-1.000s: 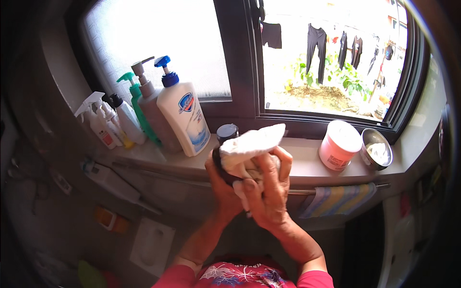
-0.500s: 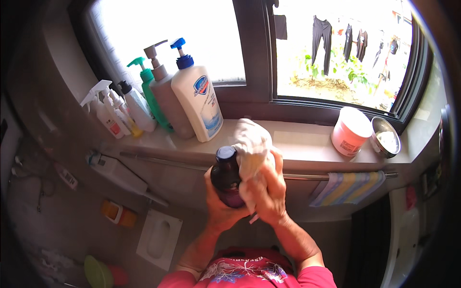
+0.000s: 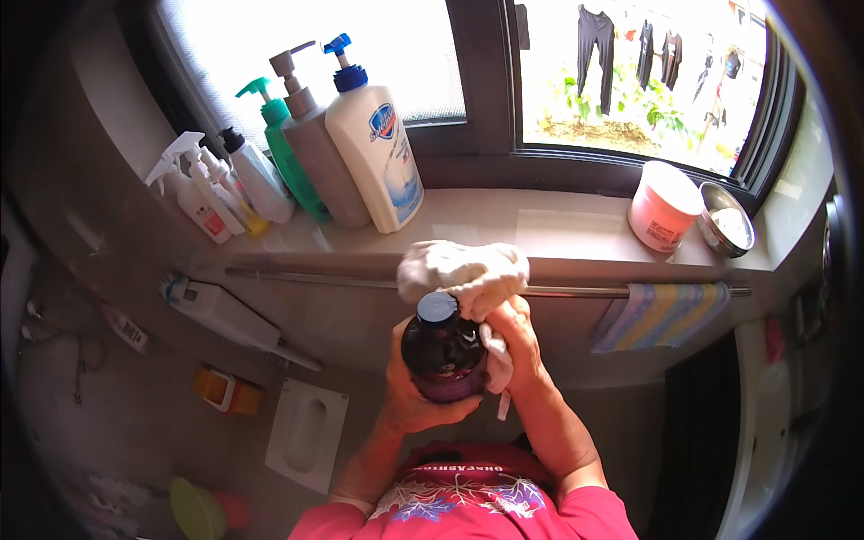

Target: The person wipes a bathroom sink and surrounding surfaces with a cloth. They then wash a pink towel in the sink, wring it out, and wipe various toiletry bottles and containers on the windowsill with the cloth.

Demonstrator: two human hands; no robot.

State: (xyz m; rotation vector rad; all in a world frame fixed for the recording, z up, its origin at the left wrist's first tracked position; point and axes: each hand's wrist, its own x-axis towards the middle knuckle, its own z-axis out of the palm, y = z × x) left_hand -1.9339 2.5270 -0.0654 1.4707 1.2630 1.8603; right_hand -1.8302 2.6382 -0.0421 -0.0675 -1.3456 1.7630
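Gripping dark bottle (image 3: pixel 443 354), right hand (image 3: pixel 515 337) pressing cloth (image 3: pixel 463 274)

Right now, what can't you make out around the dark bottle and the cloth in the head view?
- Dark purple round bottle: its lower body and base are hidden by the left hand.
- Right hand: its fingers are covered by the crumpled white cloth, so its grip is unclear.
- Small steel bowl on the grey window sill: its whitish contents are too small to identify.
- Striped towel: its lower part fades into shadow.

dark bottle (image 3: pixel 441 355) partly behind cloth (image 3: pixel 463 274)
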